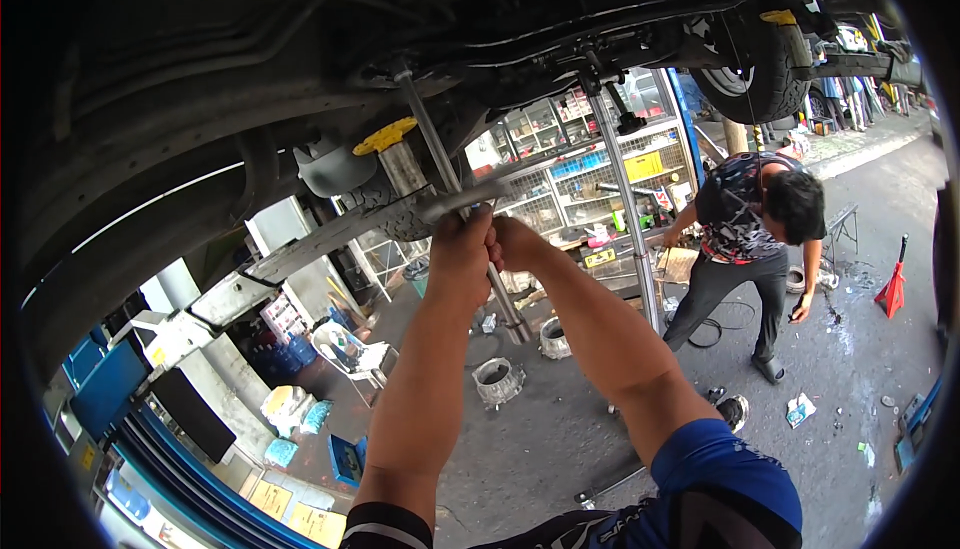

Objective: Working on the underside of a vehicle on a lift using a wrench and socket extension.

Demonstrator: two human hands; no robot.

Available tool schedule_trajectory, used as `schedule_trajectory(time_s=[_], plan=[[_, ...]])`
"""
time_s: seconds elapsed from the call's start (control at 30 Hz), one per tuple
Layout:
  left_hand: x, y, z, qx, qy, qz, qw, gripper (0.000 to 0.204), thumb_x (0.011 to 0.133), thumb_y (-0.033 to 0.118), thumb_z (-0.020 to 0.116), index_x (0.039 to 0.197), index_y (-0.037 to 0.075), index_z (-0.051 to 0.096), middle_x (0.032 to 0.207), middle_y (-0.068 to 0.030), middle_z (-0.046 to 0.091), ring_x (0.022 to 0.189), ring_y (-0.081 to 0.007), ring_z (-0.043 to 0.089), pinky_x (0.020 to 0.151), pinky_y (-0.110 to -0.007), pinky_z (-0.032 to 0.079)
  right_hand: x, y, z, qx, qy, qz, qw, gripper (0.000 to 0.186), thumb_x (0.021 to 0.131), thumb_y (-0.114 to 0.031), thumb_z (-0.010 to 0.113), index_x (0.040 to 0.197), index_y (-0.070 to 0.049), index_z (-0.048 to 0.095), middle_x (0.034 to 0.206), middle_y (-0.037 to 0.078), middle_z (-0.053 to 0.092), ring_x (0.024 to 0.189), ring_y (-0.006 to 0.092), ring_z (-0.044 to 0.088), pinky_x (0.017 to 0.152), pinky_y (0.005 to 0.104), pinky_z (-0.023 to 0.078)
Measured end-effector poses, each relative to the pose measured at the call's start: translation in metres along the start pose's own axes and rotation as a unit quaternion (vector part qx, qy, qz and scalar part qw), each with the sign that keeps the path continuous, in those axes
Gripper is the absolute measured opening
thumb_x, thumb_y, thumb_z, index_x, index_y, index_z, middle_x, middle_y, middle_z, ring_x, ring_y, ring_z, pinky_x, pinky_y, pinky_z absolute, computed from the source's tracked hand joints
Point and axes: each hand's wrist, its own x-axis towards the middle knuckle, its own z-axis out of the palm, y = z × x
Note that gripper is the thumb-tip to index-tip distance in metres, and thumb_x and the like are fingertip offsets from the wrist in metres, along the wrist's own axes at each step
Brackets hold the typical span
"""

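I stand under a raised car and look up at its dark underbody [250,69]. My left hand [460,249] and my right hand [515,242] are both closed around a long metal bar [432,144]. The bar runs up and to the left from my hands to a fitting on the underbody. Its lower end [517,329] sticks out below my hands. A short metal handle [450,204] juts to the left just above my left hand.
A tall metal support stand [625,184] props the car to the right of my hands. A lift arm with a yellow pad [385,136] is on the left. A person in a patterned shirt [745,224] bends over at right. Metal housings [497,381] lie on the floor, a red jack stand [891,289] far right.
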Motion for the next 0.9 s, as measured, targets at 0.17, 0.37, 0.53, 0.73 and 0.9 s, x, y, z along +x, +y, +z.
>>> schedule_trajectory(time_s=[0.17,0.37,0.53,0.73,0.9], plan=[[-0.006,0.012,-0.008,-0.042,0.041,0.004,0.998,0.015,0.091,0.023,0.058,0.082,0.014,0.049,0.061,0.002,0.043,0.05,-0.0119,0.043,0.044,-0.028,0.037,-0.038,-0.027,0.018,-0.073,0.207,-0.136,0.966,0.02,0.09,-0.012,0.053,0.1,0.001,0.062,0.082,0.014,0.066,0.077,0.0156,0.062,0.066,0.0316,0.049],[-0.005,-0.008,-0.012,0.043,0.032,0.019,0.998,0.01,0.093,0.019,0.054,0.09,0.01,0.05,0.068,0.0001,0.05,0.062,-0.0103,0.054,0.05,-0.028,0.046,-0.091,-0.071,0.006,-0.063,0.321,-0.313,0.892,0.049,0.075,-0.015,0.075,0.116,0.002,0.055,0.088,0.013,0.061,0.079,0.0226,0.062,0.073,0.0332,0.05],[-0.006,-0.044,-0.009,-0.117,-0.039,0.227,0.966,0.026,0.093,0.013,0.051,0.116,0.002,0.05,0.108,-0.0112,0.056,0.1,-0.0163,0.056,0.083,-0.029,0.047,-0.1,-0.127,0.027,-0.221,0.248,-0.306,0.892,0.066,0.07,-0.024,0.079,0.125,-0.001,0.051,0.104,0.017,0.061,0.084,0.0259,0.065,0.067,0.0335,0.053],[-0.014,-0.04,-0.026,0.011,-0.06,0.262,0.963,0.026,0.093,0.014,0.051,0.116,0.002,0.05,0.107,-0.0104,0.058,0.099,-0.0154,0.056,0.082,-0.029,0.047,-0.082,-0.138,0.043,-0.364,0.249,-0.366,0.82,0.035,0.077,-0.026,0.072,0.101,-0.003,0.059,0.093,0.011,0.063,0.073,0.0318,0.066,0.057,0.0388,0.055],[-0.023,-0.037,-0.037,0.12,-0.069,0.288,0.948,0.026,0.094,0.016,0.051,0.116,0.002,0.05,0.107,-0.0097,0.059,0.098,-0.0146,0.056,0.081,-0.03,0.047,-0.084,-0.146,0.048,-0.351,0.249,-0.394,0.812,0.037,0.074,-0.017,0.07,0.106,-0.002,0.059,0.093,0.013,0.064,0.072,0.0312,0.065,0.058,0.0364,0.055]])
